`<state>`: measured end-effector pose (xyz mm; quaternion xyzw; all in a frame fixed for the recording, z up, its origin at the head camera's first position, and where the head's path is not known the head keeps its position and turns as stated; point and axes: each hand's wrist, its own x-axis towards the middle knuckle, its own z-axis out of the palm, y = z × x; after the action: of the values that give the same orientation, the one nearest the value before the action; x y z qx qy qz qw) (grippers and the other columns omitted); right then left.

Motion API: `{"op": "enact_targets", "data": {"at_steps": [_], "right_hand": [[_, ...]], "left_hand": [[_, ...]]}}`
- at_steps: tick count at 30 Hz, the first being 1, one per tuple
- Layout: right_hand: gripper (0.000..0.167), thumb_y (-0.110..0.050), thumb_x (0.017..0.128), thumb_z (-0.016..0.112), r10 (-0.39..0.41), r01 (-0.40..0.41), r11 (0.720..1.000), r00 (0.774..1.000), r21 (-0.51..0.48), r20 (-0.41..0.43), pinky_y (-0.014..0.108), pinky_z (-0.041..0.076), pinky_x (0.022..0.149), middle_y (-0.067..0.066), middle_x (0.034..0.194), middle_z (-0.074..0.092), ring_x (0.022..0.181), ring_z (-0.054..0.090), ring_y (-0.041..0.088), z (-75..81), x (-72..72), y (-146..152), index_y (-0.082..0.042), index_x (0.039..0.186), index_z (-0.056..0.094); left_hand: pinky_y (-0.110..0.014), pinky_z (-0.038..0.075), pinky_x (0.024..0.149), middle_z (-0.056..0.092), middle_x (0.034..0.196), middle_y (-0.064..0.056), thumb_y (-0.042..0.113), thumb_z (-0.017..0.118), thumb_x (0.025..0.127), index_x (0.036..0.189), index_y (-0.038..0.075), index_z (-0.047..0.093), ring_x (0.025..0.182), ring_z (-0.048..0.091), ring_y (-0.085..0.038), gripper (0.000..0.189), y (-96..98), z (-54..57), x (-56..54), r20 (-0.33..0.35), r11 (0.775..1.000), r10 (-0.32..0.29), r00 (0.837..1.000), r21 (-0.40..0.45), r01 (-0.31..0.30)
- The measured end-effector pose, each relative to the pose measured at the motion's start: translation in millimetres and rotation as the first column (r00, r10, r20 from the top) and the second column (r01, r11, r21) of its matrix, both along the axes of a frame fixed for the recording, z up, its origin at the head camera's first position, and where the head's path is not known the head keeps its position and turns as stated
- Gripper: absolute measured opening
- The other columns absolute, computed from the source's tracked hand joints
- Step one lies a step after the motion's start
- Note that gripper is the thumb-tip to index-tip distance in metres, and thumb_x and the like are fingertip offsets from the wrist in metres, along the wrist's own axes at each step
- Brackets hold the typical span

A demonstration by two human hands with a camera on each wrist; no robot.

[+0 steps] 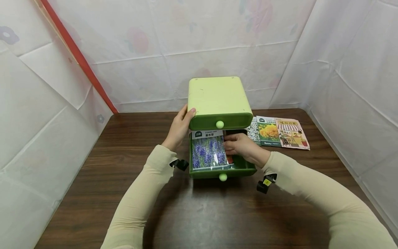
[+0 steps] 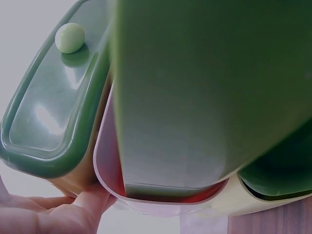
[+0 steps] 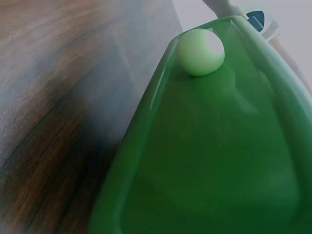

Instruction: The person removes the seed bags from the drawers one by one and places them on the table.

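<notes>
Green drawer (open) holds packet.

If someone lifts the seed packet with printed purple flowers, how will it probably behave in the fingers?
The seed packet looks thin and flat, so it is probably light and somewhat bendy. The bright glare on it suggests a glossy surface, perhaps slippery. Being flat, it seems unlikely to roll.
</notes>
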<state>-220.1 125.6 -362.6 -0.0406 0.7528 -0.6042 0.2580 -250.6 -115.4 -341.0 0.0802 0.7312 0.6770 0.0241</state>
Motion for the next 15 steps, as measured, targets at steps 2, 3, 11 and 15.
{"op": "enact_targets", "data": {"at_steps": [2,3,11,15], "right_hand": [[0.057,-0.006,0.1,0.05,0.032,-0.032,0.999,0.999,0.021,0.018,0.038,0.053,0.098,0.031,0.144,0.042,0.102,0.064,0.023,0.0,1.0,0.6,0.01,0.15,0.027],[0.058,-0.006,0.099,0.05,0.05,-0.051,0.998,0.998,0.034,0.028,0.038,0.054,0.096,0.03,0.143,0.044,0.096,0.063,0.018,0.2,1.6,1.0,0.01,0.15,0.026],[0.063,-0.008,0.099,0.052,0.115,-0.121,0.986,0.991,0.112,0.062,0.033,0.059,0.081,0.023,0.127,0.051,0.086,0.061,0.018,-3.1,4.2,-0.2,0.005,0.153,0.022],[0.057,-0.007,0.1,0.051,0.099,-0.103,0.987,0.994,0.121,0.041,0.031,0.059,0.076,0.013,0.107,0.055,0.076,0.059,0.013,-3.3,4.1,-0.3,0.004,0.152,0.028]], "left_hand": [[-0.05,0.05,0.1,0.04,0.151,-0.007,0.053,0.048,0.099,0.157,0.028,0.021,0.118,0.056,-0.028,0.069,0.3,0.0,0.2,0.001,1.0,0.001,1.0,0.0,-0.001],[-0.05,0.05,0.1,0.041,0.151,-0.007,0.053,0.048,0.099,0.158,0.028,0.021,0.118,0.056,-0.028,0.069,0.3,0.0,0.3,0.001,1.0,0.002,1.0,-0.002,-0.002],[-0.048,0.051,0.099,0.04,0.152,-0.005,0.054,0.048,0.098,0.158,0.029,0.02,0.116,0.057,-0.026,0.07,0.2,0.8,0.9,0.016,1.0,0.011,1.0,-0.006,-0.011],[-0.048,0.05,0.099,0.038,0.154,-0.004,0.055,0.047,0.099,0.158,0.029,0.02,0.117,0.056,-0.026,0.07,-0.1,0.3,0.8,0.006,1.0,0.013,1.0,-0.025,-0.012]]}}
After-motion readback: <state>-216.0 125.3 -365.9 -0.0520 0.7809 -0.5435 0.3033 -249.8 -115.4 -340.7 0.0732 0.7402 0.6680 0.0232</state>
